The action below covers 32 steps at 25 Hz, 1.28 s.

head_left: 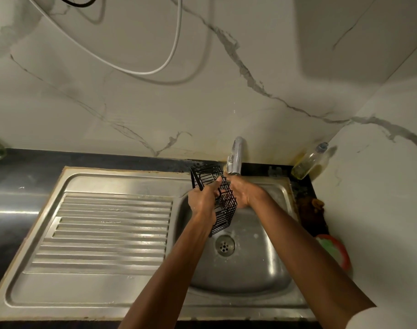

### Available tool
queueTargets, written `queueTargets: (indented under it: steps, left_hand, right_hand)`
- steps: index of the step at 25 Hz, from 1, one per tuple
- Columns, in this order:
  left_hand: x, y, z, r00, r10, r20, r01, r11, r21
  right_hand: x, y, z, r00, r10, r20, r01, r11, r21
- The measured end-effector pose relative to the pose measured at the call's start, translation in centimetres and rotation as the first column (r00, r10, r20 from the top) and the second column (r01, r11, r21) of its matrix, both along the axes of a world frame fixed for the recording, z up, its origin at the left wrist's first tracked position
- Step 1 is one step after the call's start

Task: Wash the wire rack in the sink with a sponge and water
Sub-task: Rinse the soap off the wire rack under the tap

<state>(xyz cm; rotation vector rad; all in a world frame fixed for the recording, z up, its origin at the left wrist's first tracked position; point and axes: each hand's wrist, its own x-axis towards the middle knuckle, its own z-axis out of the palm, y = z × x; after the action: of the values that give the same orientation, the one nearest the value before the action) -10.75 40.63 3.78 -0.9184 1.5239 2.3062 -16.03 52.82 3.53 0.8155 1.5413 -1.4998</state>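
A black wire rack (223,217) hangs tilted over the steel sink basin (269,264), just under the chrome tap (236,157). My left hand (202,200) grips the rack's left side, fingers hooked through the wires. My right hand (243,193) presses against the rack's right side below the spout; whether it holds a sponge is hidden. No sponge shows in either hand. The drain (224,245) lies below the rack's lower end.
A ribbed steel drainboard (108,229) lies left of the basin. A clear bottle (309,161) leans in the back right corner. A brown cloth (313,210) and a green pad in a red ring (333,250) sit on the right ledge. White cable loops on the marble wall.
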Motion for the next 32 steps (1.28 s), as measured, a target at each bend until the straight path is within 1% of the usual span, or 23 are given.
queueTargets:
  steps: [1,3,4,5,6,7,9,10,11,12,13,15,16,17,19,20,22,24,27,30,32]
  left_hand:
    - [0.1,0.0,0.2,1.0,-0.001,-0.011,0.001,1.0,-0.001]
    - [0.2,-0.1,1.1,1.0,-0.001,-0.028,0.001,1.0,0.017]
    - [0.2,-0.2,1.7,0.999,0.004,-0.034,-0.003,1.0,0.025]
    - [0.1,-0.4,2.2,0.999,0.015,-0.039,-0.014,0.999,0.035]
    - [0.1,-0.4,2.6,0.999,0.026,-0.045,-0.024,0.999,0.046]
    - [0.1,-0.4,3.2,0.998,0.032,-0.052,-0.03,0.998,0.054]
    - [0.1,-0.2,3.9,0.996,0.039,-0.081,-0.033,0.997,0.064]
    - [0.2,0.0,4.1,0.994,0.045,-0.102,-0.038,0.997,0.063]
    - [0.2,0.1,4.3,0.991,0.047,-0.125,-0.04,0.998,0.057]
    - [0.3,0.4,4.6,0.988,0.05,-0.148,-0.041,0.997,0.06]
    - [0.4,0.6,4.9,0.985,0.052,-0.162,-0.042,0.997,0.064]
    - [0.4,0.9,5.2,0.983,0.057,-0.175,-0.047,0.997,0.057]
    - [0.4,1.0,5.0,0.983,0.06,-0.172,-0.052,0.997,0.048]
    - [0.5,1.1,4.9,0.984,0.061,-0.169,-0.054,0.998,0.043]
    - [0.6,1.1,4.5,0.986,0.068,-0.154,-0.062,0.997,0.043]
    - [0.7,1.2,4.5,0.986,0.072,-0.153,-0.066,0.997,0.043]
    - [0.9,1.2,4.4,0.985,0.072,-0.157,-0.067,0.997,0.037]
    - [1.0,1.3,4.4,0.986,0.055,-0.16,-0.054,0.998,0.012]
    - [1.3,1.2,3.9,0.988,0.026,-0.154,-0.028,0.999,-0.014]
    - [1.4,0.8,3.4,0.989,0.012,-0.144,-0.02,0.998,-0.052]
    - [1.3,0.4,3.5,0.991,0.006,-0.137,-0.011,0.999,-0.037]
  right_hand:
    - [-0.1,-0.1,-0.4,0.999,-0.037,-0.021,0.038,0.999,0.007]
    - [0.1,0.1,-0.8,0.997,-0.032,-0.069,0.032,0.999,0.005]
    - [-0.5,0.7,-2.5,0.994,-0.061,-0.096,0.061,0.998,0.002]
    - [-1.5,1.7,-5.1,0.989,-0.083,-0.121,0.078,0.996,-0.04]
    - [-2.4,2.4,-7.1,0.985,-0.082,-0.153,0.077,0.996,-0.039]
    - [-2.9,2.9,-8.1,0.984,-0.056,-0.169,0.053,0.998,-0.024]
    - [-3.9,3.2,-9.0,0.984,-0.057,-0.169,0.048,0.997,-0.056]
    - [-3.9,3.1,-8.5,0.979,-0.067,-0.191,0.05,0.994,-0.094]
    - [-3.4,2.9,-7.2,0.978,-0.059,-0.198,0.041,0.995,-0.093]
    - [-1.8,2.1,-3.5,0.973,-0.067,-0.221,0.051,0.996,-0.077]
    - [-1.0,1.8,-1.3,0.968,-0.074,-0.239,0.053,0.994,-0.094]
    - [-0.5,2.5,0.4,0.958,-0.11,-0.266,0.078,0.989,-0.128]
    - [-0.2,2.8,1.4,0.96,-0.115,-0.254,0.093,0.991,-0.096]
    - [-0.2,3.3,1.8,0.961,-0.139,-0.238,0.115,0.987,-0.112]
    - [-0.2,3.9,2.9,0.961,-0.137,-0.24,0.112,0.987,-0.113]
    - [-0.2,4.0,3.6,0.962,-0.113,-0.247,0.096,0.992,-0.078]
    - [-0.4,4.3,4.4,0.965,-0.06,-0.253,0.058,0.998,-0.016]
    - [-0.1,4.3,5.0,0.964,-0.019,-0.265,0.021,1.0,0.005]
    - [0.0,4.3,4.0,0.974,-0.001,-0.228,0.008,1.0,0.028]
    - [0.5,3.7,3.0,0.971,-0.004,-0.239,-0.011,0.998,-0.06]
    - [1.3,2.8,1.9,0.973,-0.004,-0.231,-0.037,0.985,-0.169]
